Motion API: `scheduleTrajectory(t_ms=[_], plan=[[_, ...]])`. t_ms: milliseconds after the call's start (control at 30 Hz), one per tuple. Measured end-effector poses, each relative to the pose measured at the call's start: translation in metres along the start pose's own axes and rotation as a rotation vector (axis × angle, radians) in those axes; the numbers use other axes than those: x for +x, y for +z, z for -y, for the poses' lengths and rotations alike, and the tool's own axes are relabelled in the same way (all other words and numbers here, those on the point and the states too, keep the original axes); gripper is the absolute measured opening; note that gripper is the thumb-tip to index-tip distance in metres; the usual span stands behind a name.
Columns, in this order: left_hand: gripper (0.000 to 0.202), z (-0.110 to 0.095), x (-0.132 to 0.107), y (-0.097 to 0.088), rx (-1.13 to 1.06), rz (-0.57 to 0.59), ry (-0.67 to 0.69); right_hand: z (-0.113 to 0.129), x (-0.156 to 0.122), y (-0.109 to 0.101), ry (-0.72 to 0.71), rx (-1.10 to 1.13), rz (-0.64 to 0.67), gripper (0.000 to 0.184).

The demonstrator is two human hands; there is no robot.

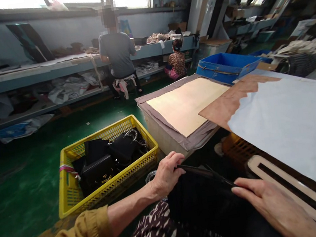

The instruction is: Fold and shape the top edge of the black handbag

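A black fabric piece (208, 205) with a narrow, shiny edge lies over my lap. I cannot tell whether it is a whole bag or part of one. My left hand (167, 174) pinches the far end of that edge between thumb and fingers. Further along the same edge, at the near right, my right hand (266, 197) grips it with thumb and forefinger; its other fingers are mostly hidden. Between the hands the edge runs fairly straight, and the fabric hangs below it. Left of my hands is a yellow basket (109, 192) holding several black handbags (99, 172).
A board-topped stand (180, 107) is ahead, a blue bin (224, 66) behind it. White sheeting (294, 123) covers the table at right, above a pale slotted frame (290, 182). One person (117, 51) sits at the far bench; another (177, 61) crouches nearby.
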State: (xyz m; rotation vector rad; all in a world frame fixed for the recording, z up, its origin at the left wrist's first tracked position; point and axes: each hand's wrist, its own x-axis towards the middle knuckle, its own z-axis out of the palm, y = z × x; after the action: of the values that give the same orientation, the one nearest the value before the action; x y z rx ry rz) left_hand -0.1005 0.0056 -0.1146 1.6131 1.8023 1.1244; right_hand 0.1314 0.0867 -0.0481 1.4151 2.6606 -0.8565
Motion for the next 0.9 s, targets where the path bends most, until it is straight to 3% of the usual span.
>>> scheduleTrajectory(t_ms=[167, 333, 533, 633, 900], plan=[[0.027, 0.001, 0.014, -0.010, -0.118, 0.062, -0.147, 0.003, 0.000, -0.001, 0.040, -0.012, 0.063, 0.031], [0.037, 0.014, 0.037, -0.023, -0.208, 0.487, -0.432, -0.002, 0.001, 0.000, 0.073, 0.007, 0.092, 0.031], [0.039, 0.029, 0.049, -0.020, -0.563, 0.720, -0.636, 0.001, 0.001, -0.003, 0.076, 0.005, 0.091, 0.029], [0.037, 0.030, 0.048, -0.020, -0.540, 0.742, -0.588, 0.003, 0.003, -0.003, 0.090, -0.017, 0.105, 0.029], [0.022, 0.006, 0.037, -0.022, -0.120, 0.544, -0.183, -0.005, 0.005, -0.004, 0.082, -0.016, 0.091, 0.030]])
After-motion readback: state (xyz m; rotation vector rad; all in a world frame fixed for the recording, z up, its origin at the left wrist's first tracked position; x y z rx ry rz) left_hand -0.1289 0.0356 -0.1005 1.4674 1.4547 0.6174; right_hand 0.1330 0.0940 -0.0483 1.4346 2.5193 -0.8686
